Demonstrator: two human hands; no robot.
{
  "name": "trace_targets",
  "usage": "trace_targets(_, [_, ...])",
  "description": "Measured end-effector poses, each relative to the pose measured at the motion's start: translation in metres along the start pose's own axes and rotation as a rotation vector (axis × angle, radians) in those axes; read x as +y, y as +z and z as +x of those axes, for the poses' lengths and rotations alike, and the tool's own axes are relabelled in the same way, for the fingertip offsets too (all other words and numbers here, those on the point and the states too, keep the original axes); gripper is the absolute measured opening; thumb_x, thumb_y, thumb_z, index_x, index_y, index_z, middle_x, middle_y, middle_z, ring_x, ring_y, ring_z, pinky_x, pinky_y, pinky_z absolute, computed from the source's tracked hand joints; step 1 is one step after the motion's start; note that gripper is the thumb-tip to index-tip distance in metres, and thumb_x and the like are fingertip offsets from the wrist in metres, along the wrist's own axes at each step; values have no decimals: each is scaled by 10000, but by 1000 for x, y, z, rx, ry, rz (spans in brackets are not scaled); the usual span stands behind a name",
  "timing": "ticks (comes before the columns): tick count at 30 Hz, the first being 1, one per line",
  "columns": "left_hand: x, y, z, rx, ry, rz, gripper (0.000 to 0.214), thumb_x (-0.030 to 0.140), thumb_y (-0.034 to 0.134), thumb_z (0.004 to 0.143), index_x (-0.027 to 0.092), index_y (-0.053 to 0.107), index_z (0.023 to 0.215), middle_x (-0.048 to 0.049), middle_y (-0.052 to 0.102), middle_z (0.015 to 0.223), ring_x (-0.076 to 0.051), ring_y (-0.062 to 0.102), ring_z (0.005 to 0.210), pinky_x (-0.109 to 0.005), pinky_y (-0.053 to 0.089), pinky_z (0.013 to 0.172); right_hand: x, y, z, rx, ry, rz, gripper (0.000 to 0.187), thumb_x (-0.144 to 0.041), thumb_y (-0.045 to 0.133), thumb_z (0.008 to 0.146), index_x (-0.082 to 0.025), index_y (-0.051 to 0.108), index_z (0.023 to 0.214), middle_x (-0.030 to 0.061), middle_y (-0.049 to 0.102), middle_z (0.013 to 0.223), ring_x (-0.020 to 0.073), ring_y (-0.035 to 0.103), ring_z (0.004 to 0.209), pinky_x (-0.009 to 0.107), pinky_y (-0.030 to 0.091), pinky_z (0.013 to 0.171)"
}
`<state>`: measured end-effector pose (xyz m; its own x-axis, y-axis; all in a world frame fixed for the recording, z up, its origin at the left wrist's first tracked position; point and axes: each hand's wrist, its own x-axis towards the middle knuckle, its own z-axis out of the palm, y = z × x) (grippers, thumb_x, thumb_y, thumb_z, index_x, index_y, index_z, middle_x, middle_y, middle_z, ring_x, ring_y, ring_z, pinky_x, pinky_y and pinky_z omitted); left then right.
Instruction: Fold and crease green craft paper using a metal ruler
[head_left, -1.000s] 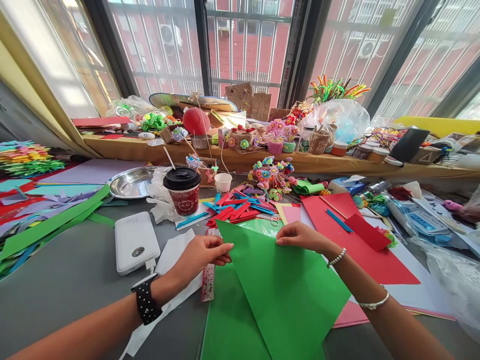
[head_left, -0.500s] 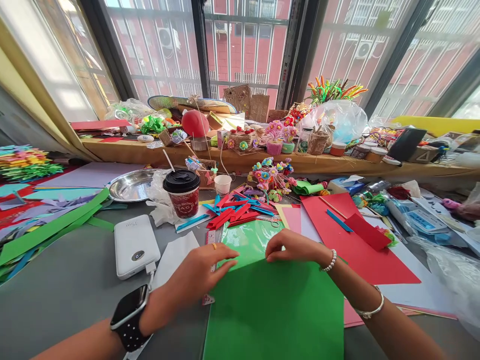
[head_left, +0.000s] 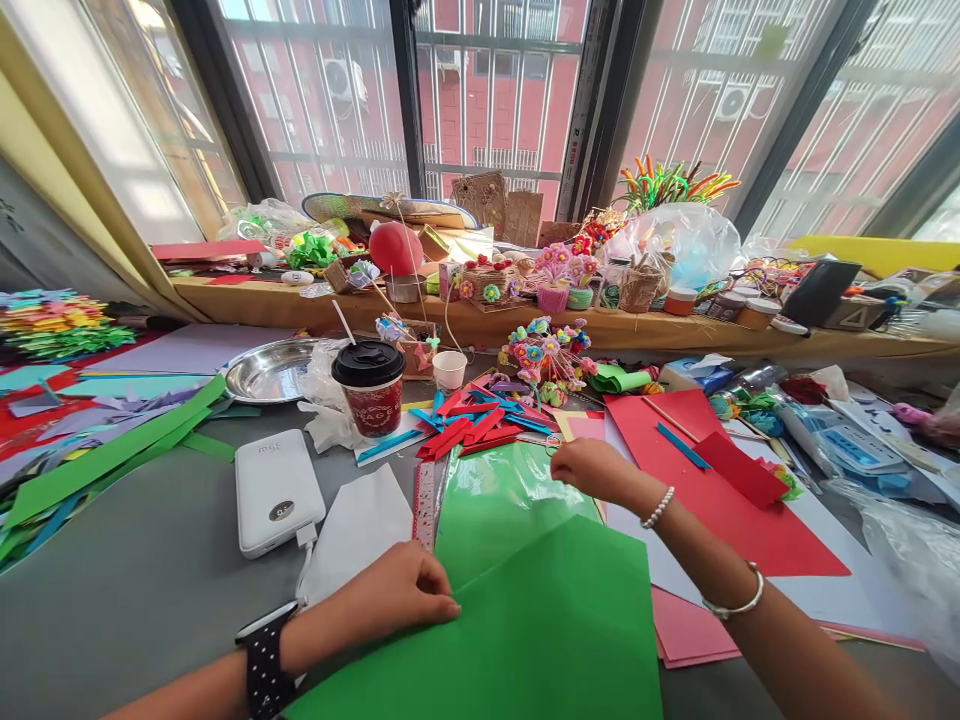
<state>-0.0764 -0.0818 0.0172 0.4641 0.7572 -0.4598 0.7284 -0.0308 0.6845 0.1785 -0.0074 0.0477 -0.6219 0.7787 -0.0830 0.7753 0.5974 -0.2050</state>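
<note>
The left hand [head_left: 405, 590] lies low and near, with the fingers bent close together. Their tips press on the left edge of the green sheet [head_left: 540, 620]. I cannot tell if the thumb goes under that edge, so it may be a pinch or only a press. The sheet lies flat on the table [head_left: 150, 570], near and in the middle, with one corner pointing far. A watch [head_left: 262, 660] is on the left wrist.

The right hand [head_left: 592, 465] is farther away, just right of the middle, with its back turned up and the fingers curled under. What they close on is hidden. It rests at the far right edge of a glossy green pack [head_left: 495, 500], which lies partly under the sheet. Scissors [head_left: 553, 440] are just beside its knuckles.

A ruler [head_left: 425, 500] lies along the left side of the pack, and left of it there is white paper [head_left: 356, 530] and a power bank [head_left: 276, 490]. A red sheet [head_left: 720, 500] lies to the right of the right hand. Farther off stand a cup [head_left: 373, 388] and a heap of red and blue strips [head_left: 472, 420].
</note>
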Motion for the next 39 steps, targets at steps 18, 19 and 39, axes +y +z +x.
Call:
trace_targets(18, [11, 5, -6, -42, -42, -87, 232, 363, 467, 591, 196, 336, 497, 60, 276, 472, -92, 262, 472, -243, 185, 457, -113, 50, 76, -51, -257, -81, 856, -473, 521, 708, -1, 160, 1325, 236, 163, 1384, 321, 173, 1266, 522, 213, 981])
trace_targets(19, [10, 5, -6, -39, -38, -78, 236, 364, 468, 596, 196, 335, 499, 60, 274, 472, -92, 259, 471, -243, 180, 457, -113, 51, 76, -44, -263, -78, 889, -488, 534, 691, -13, 142, 1333, 244, 157, 1383, 331, 167, 1265, 528, 213, 977])
trace_targets(39, [19, 9, -7, -155, 81, -122, 209, 338, 504, 654, 173, 408, 571, 72, 310, 460, -72, 254, 445, -215, 169, 416, -105, 62, 78, 87, -396, -141, 879, -485, 527, 670, 11, 190, 1312, 273, 158, 1373, 376, 174, 1248, 581, 190, 954])
